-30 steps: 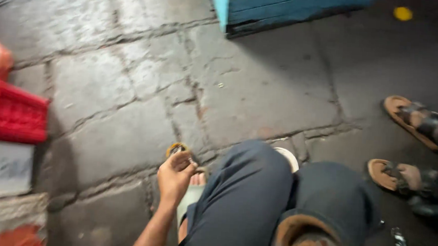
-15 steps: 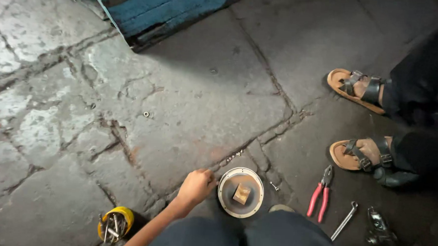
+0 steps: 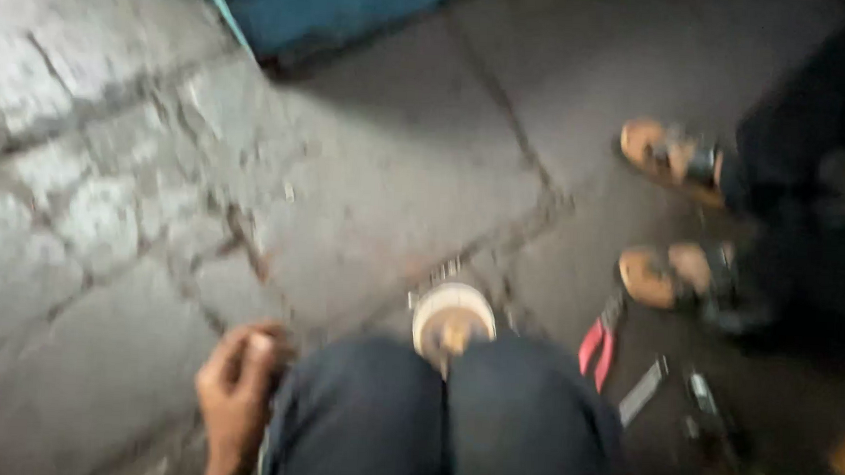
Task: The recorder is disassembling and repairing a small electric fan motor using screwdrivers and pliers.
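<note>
The view is blurred by motion. My left hand (image 3: 236,392) is low on the left, against the outside of my dark-trousered knee (image 3: 365,418), fingers curled; whether it holds anything cannot be told. A small round white dish (image 3: 452,316) with a brownish block in it sits on the stone floor just beyond my knees, partly hidden by them. My right hand is out of view.
Red-handled pliers (image 3: 595,348) and a metal wrench (image 3: 641,392) lie right of the dish. Another person's two sandalled feet (image 3: 671,275) stand at the right. A blue wooden box (image 3: 329,6) is at the top. Cracked stone slabs (image 3: 106,202) cover the left.
My left hand has drawn back from the dish's rim to beside my knee. The view has shifted and blurred, and my knees now cover part of the dish.
</note>
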